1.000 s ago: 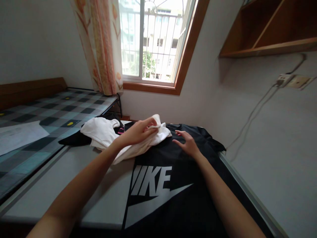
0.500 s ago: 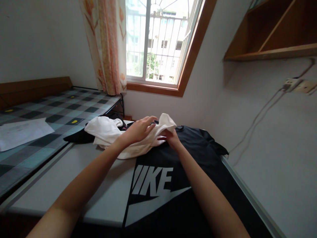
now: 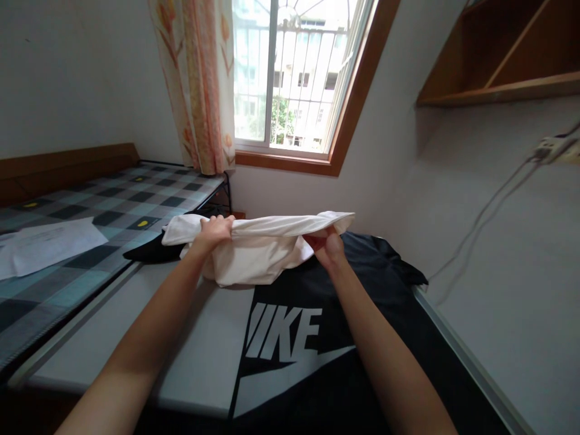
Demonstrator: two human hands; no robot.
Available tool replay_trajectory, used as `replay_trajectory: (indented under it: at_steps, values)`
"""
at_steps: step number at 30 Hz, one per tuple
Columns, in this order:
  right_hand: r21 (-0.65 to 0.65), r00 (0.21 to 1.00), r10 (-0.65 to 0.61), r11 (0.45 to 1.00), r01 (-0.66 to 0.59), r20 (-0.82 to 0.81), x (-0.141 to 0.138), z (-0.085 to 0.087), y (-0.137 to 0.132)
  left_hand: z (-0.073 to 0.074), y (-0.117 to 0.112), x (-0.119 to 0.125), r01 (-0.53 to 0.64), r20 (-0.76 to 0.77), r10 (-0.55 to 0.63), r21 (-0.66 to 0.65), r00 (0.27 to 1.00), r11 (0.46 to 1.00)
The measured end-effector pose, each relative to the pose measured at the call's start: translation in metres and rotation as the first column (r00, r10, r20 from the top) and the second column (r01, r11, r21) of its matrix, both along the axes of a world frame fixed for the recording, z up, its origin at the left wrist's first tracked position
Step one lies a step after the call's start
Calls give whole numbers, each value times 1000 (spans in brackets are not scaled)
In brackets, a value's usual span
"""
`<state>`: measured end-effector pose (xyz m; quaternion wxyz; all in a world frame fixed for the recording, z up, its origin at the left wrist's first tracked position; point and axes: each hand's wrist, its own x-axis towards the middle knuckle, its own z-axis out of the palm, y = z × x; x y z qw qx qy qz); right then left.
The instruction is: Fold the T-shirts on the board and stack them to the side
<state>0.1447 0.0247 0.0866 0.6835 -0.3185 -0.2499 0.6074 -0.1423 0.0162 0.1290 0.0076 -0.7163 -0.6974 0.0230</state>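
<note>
A white garment (image 3: pixel 258 251) is stretched between my two hands above a grey table (image 3: pixel 199 344). My left hand (image 3: pixel 212 232) grips its left part, fingers curled over the top edge. My right hand (image 3: pixel 327 246) pinches its right end, which sticks out past the fingers. Under and in front of the garment lies a black T-shirt (image 3: pixel 317 338) with a large white logo, spread over the table's right half. Another dark garment (image 3: pixel 151 251) lies behind my left hand.
A bed with a checked cover (image 3: pixel 90 211) and a white sheet of paper (image 3: pixel 45 244) stands at the left. A window and a curtain (image 3: pixel 199 84) are ahead. On the right wall are a wooden shelf (image 3: pixel 498 60) and a cable (image 3: pixel 489 211).
My right hand left the black T-shirt and took hold of the white garment's right end. Both hands moved apart and lifted the garment, pulling it out lengthwise.
</note>
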Motion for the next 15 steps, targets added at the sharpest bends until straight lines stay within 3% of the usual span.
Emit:
replay_trajectory:
  at_steps: [3,7,9,11,13,15]
  values:
    - [-16,996,9,1000,-8,84,2,2,0,4,-2,-3,-147,48,141,153,989,977]
    - [62,913,164,978,-201,375,-15,4,-18,20,-17,11,-115,138,61,434,989,894]
    - [87,809,256,932,-352,529,-31,2,-30,28,-29,29,-32,183,-91,576,979,817]
    - [124,733,271,892,-435,624,-48,-3,-38,31,-42,52,107,211,-311,646,927,756]
    - [182,730,181,904,-388,659,-60,-9,-41,29,-54,74,309,224,-547,629,807,714]
    - [237,765,83,925,-298,638,-64,-13,-39,26,-62,89,461,231,-696,603,680,651]
